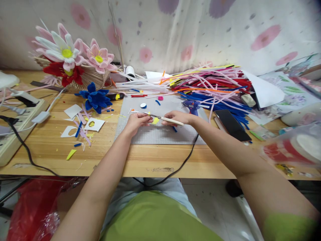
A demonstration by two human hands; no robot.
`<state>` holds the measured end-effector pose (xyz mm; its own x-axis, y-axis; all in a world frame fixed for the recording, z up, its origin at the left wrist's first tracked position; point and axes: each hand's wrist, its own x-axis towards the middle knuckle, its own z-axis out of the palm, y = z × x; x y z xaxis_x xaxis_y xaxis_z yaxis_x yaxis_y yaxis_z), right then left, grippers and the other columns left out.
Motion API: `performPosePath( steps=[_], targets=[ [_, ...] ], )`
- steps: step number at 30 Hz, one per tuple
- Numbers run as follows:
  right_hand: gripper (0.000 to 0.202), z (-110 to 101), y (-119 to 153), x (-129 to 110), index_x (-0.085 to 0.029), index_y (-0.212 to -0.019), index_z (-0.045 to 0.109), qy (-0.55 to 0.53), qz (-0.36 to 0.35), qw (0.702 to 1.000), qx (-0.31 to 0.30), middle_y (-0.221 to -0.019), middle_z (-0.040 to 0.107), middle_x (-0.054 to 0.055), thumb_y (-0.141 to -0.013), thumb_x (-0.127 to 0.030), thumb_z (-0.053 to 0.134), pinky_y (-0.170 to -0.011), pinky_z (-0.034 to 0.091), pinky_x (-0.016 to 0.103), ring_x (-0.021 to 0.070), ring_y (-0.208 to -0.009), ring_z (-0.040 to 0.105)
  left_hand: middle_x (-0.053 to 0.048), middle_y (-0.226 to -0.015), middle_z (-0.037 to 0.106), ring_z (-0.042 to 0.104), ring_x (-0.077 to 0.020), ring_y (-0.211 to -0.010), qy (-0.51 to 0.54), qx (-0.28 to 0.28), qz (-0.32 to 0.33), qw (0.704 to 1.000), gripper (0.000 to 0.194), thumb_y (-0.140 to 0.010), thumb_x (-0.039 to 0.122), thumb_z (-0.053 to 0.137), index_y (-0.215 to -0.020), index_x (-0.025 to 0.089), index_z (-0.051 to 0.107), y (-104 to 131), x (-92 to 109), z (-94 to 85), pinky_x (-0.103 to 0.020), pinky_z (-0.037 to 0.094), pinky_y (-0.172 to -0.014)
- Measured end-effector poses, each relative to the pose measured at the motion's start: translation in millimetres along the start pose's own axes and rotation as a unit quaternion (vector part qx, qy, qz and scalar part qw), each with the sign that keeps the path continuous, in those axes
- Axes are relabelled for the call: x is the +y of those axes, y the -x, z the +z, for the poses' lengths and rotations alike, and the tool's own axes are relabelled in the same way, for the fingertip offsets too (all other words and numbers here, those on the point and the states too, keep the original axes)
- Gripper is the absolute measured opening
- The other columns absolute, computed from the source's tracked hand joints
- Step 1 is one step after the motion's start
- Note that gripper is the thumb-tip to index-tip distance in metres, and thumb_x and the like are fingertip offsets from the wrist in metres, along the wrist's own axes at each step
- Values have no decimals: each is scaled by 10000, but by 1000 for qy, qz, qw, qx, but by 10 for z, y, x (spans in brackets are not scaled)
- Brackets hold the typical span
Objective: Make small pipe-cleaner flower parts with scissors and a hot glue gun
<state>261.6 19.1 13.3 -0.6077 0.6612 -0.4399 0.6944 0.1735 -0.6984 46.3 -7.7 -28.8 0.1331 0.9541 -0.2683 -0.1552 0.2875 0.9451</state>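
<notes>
My right hand (pixel 177 117) is closed round the white-handled scissors (pixel 172 121) above the grey cutting mat (pixel 150 135). The blades point left, toward my left hand (pixel 138 122), whose fingers are pinched together near their tips. What my left fingers hold is too small to make out. Beneath the scissors lies a yellow piece (pixel 155 121). A small round blue-and-white disc (pixel 143 105), a pink coil (pixel 160 98) and a short blue piece (pixel 157 102) lie on the mat just beyond my hands.
Pipe cleaners (pixel 213 80) are heaped at the back. A blue glue gun (pixel 193 106) and a phone (pixel 232 125) lie to the right. Fuzzy flowers (pixel 94 97), cut card (pixel 94 124) and a power strip (pixel 20 134) are at left. A black cable (pixel 185 160) crosses the front edge.
</notes>
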Motion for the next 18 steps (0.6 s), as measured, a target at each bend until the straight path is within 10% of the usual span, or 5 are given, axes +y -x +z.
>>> performPosePath(
  steps=[18],
  targets=[
    [509,28,23,8,-176,-632,467,60,-20,996,55,-542,415,-53,-658,-677,553,-530,221,237,78,-532,368,-97,-751,703,684,-211,-744,-10,13,-9,1000,166,-598,209,746,-705,112,665,1,30,-1,-320,550,-668]
  ],
)
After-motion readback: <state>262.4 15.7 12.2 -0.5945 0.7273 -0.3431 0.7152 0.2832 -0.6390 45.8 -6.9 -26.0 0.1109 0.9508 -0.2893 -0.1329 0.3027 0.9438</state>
